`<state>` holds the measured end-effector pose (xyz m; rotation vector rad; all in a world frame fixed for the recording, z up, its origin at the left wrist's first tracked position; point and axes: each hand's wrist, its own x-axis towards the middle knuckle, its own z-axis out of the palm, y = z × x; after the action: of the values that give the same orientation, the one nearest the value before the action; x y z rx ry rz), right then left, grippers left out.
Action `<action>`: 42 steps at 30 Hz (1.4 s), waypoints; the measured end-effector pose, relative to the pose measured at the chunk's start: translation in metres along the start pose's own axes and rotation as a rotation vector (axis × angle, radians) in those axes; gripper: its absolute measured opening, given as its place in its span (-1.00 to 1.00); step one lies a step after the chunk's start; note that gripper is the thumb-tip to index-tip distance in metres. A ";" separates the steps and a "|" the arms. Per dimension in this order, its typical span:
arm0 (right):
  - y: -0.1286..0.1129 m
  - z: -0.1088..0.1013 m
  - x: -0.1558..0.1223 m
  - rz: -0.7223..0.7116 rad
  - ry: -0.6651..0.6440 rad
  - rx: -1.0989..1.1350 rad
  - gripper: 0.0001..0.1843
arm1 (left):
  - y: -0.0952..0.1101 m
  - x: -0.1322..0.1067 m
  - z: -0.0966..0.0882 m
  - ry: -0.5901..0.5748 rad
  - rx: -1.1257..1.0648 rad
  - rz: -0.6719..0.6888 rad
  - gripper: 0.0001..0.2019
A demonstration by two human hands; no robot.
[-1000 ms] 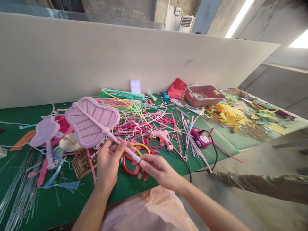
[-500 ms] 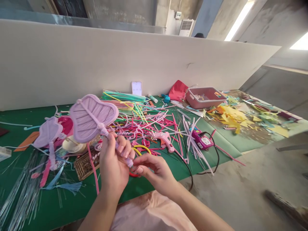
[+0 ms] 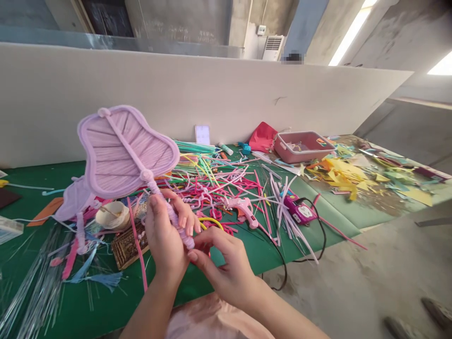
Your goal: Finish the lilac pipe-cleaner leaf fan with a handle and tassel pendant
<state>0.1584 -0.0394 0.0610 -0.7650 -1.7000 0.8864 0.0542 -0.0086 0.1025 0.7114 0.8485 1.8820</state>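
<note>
A lilac hand fan (image 3: 122, 146) made of fuzzy pipe cleaners tilts up to the left, its ribbed face toward me. My left hand (image 3: 167, 235) is wrapped around its twisted handle, fingers closed. My right hand (image 3: 226, 263) pinches at the handle's bottom end with thumb and forefinger; the exact contact is partly hidden by the fingers. Behind the fan lies a second, smaller lilac fan (image 3: 74, 200), partly covered. A pink glue gun (image 3: 243, 209) rests on the table just beyond my right hand.
Loose pipe cleaners (image 3: 226, 176) spread over the green table (image 3: 95, 310). Right of them are a purple power strip (image 3: 299, 209) with a black cable, a pink bin (image 3: 303, 153) and yellow paper scraps (image 3: 339, 172). Clear strips (image 3: 31, 287), a blue tassel (image 3: 106, 279) and a cream cup (image 3: 113, 216) lie left.
The fan has come up and toward me, its face turned more fully to view. Both hands stay at the handle, the right still at its lower end.
</note>
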 end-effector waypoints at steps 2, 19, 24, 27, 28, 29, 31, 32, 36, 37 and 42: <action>0.002 0.003 -0.002 0.021 0.026 -0.031 -0.88 | -0.002 0.002 -0.004 -0.027 0.000 -0.001 -0.71; 0.019 0.013 0.003 0.650 -0.195 0.621 -0.40 | -0.006 0.019 -0.023 -0.046 0.085 -0.050 -0.71; 0.027 0.025 0.001 0.683 -0.128 0.599 -0.39 | -0.009 0.015 -0.027 -0.059 0.083 -0.083 -0.71; 0.029 0.028 0.000 0.692 -0.096 0.542 -0.38 | -0.011 0.013 -0.029 -0.045 0.078 -0.071 -0.72; 0.030 0.029 0.000 0.686 -0.085 0.519 -0.38 | -0.012 0.013 -0.030 -0.040 0.078 -0.065 -0.72; 0.030 0.029 -0.001 0.678 -0.074 0.498 -0.39 | -0.012 0.012 -0.031 -0.035 0.081 -0.060 -0.72; 0.032 0.030 -0.002 0.654 -0.055 0.465 -0.41 | -0.014 0.011 -0.032 -0.035 0.103 -0.039 -0.73; 0.033 0.030 -0.003 0.646 -0.049 0.454 -0.41 | -0.015 0.011 -0.034 -0.039 0.128 -0.018 -0.73; 0.035 0.032 -0.003 0.705 -0.045 0.457 -0.36 | -0.020 0.004 -0.042 -0.084 0.322 0.148 -0.73; 0.035 0.033 -0.003 0.733 -0.043 0.463 -0.34 | -0.021 0.002 -0.044 -0.097 0.378 0.193 -0.72; 0.032 0.036 -0.002 0.793 -0.047 0.440 -0.36 | -0.025 -0.007 -0.050 -0.142 0.484 0.263 -0.70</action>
<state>0.1268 -0.0317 0.0256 -1.1265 -1.1453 1.7570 0.0315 -0.0192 0.0514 1.2912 1.1792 1.8364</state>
